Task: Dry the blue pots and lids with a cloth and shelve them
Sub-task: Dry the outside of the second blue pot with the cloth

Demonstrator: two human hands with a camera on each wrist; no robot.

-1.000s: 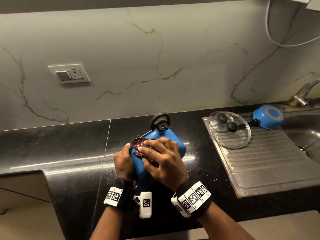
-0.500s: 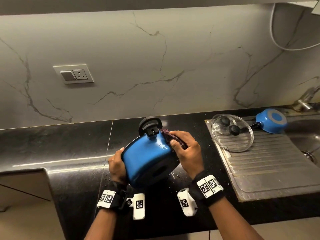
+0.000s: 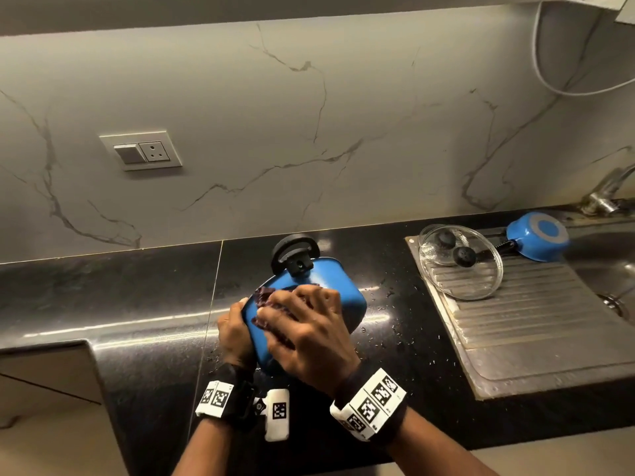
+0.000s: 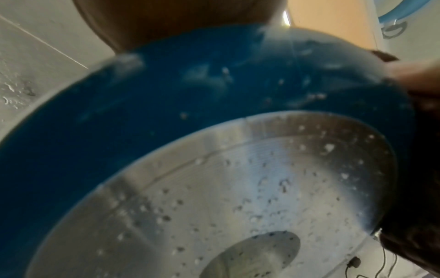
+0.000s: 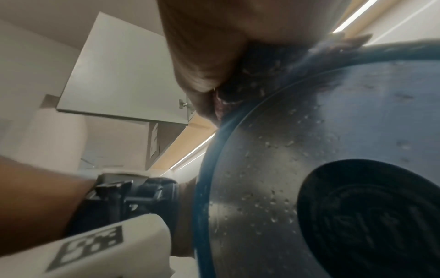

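The right hand [image 3: 305, 324] is pressing a dark red cloth [image 3: 266, 297] flat against the blue wall of the pot [image 3: 330, 286], fingers spread over the fabric, low in the centre of the head view. The left hand [image 3: 235, 333] is gripping the pot's left edge, holding it tilted above the counter [image 3: 137, 304], with its black handle [image 3: 295, 254] pointing up and away toward the wall. The pot's base is facing the wrists, and in the left wrist view the steel base [image 4: 238, 197] is carrying droplets, so that face probably still needs wiping; the cloth hand is the nearer one. At the right of the frame, on the steel drainboard [image 3: 536, 324], one small blue saucepan [image 3: 539, 240] is lying upside down beside two glass lids [image 3: 460, 261], overlapping. That makes two blue pots, two lids, one cloth.
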